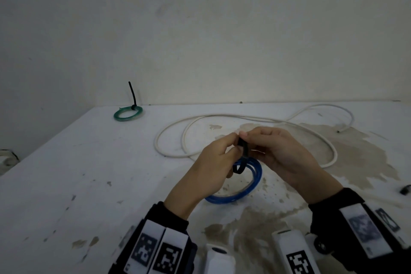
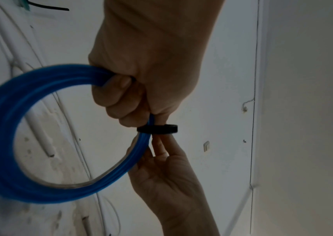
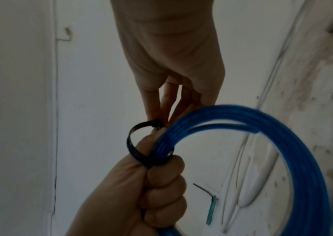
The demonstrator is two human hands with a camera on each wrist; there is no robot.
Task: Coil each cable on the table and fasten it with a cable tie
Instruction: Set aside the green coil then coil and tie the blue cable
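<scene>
A blue cable coil [image 1: 249,191] hangs just above the white table [image 1: 89,173], and my left hand [image 1: 232,149] grips it in a fist at its top. A black cable tie [image 1: 244,153] loops loosely round the coil's strands beside that grip. My right hand [image 1: 245,138] pinches the tie's upper end. In the left wrist view my left hand [image 2: 129,99] curls round the blue coil [image 2: 2,143], with the tie [image 2: 157,128] just below the fingers. The right wrist view has my right hand [image 3: 158,119] holding the tie [image 3: 135,153] at its head.
A green coil [image 1: 127,114], bound by a black tie with its tail sticking up, lies at the table's far left. A long white cable [image 1: 222,115] sprawls uncoiled behind my hands. A small dark object [image 1: 405,189] sits at the right edge. The wall stands close behind the table.
</scene>
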